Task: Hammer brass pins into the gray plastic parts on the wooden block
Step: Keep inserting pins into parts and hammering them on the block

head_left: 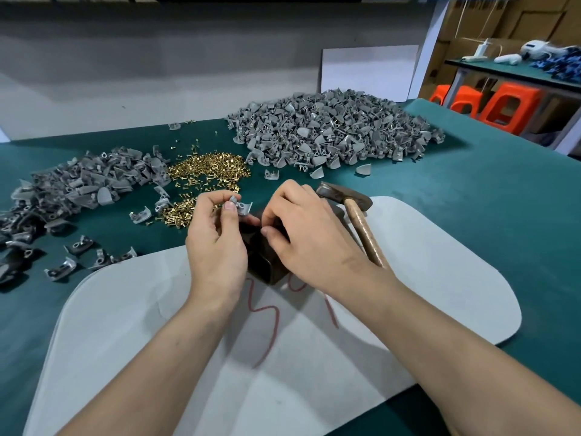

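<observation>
Mat (157, 325) nearest; left hand (217, 243) pinches part (240, 206) near block (264, 265), right hand (311, 237) curled — contents unclear; hammer (361, 228) unheld — left pile (81, 180) probably remains.

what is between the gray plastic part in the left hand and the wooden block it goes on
The right hand is: it lies over the top of the dark wooden block, hiding it. The small gray plastic part, pinched in the left hand, is held close by; nothing else visible lies between.
</observation>
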{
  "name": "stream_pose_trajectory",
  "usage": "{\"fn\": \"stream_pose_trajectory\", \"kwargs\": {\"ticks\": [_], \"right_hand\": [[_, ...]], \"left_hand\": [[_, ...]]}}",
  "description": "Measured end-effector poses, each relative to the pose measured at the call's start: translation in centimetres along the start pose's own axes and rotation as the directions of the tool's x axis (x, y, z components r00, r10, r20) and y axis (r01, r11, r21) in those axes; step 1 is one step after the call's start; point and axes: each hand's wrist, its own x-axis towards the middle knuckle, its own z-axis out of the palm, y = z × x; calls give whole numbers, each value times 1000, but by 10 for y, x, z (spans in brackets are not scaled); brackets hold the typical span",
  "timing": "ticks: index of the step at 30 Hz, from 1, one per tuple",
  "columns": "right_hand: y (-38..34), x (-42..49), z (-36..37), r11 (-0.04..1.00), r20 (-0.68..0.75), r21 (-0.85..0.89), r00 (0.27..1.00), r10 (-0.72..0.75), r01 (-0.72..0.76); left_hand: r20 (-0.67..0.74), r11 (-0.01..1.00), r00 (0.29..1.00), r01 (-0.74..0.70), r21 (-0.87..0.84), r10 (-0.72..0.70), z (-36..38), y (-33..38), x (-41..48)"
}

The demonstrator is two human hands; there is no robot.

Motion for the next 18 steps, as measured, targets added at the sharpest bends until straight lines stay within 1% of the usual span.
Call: {"fn": "stream_pose_trajectory", "kwargs": {"ticks": [4,9,10,12,14,15,16,18], "right_hand": [[-1,3,0,1000,-14,13,1000,4,-3],[1,2,7,998,27,-54,999,-20,22],[1,2,7,999,18,-43,1000,-15,16],[1,1,6,999,-31,38,999,6,-5],[1,1,3,987,-91,156,995,39,-25],[1,0,2,982,-99,186,994,46,-27],[1,0,1,982,-91,185,995,45,-28],[1,-1,0,992,-75,129,997,22,-12]], "left_hand": [[-12,999,1000,-28,34,29,1,0,1],[-48,998,998,-46,49,48,1,-1,0],[-55,998,997,-50,38,52,0,-1,0],[-59,998,996,-60,-1,60,0,0,-1],[-24,996,996,-84,-26,83,1,1,-3],[5,994,995,-101,-28,101,1,2,-4],[32,993,992,-117,-31,118,1,3,-5],[70,990,988,-134,-47,137,0,4,-6]]}}
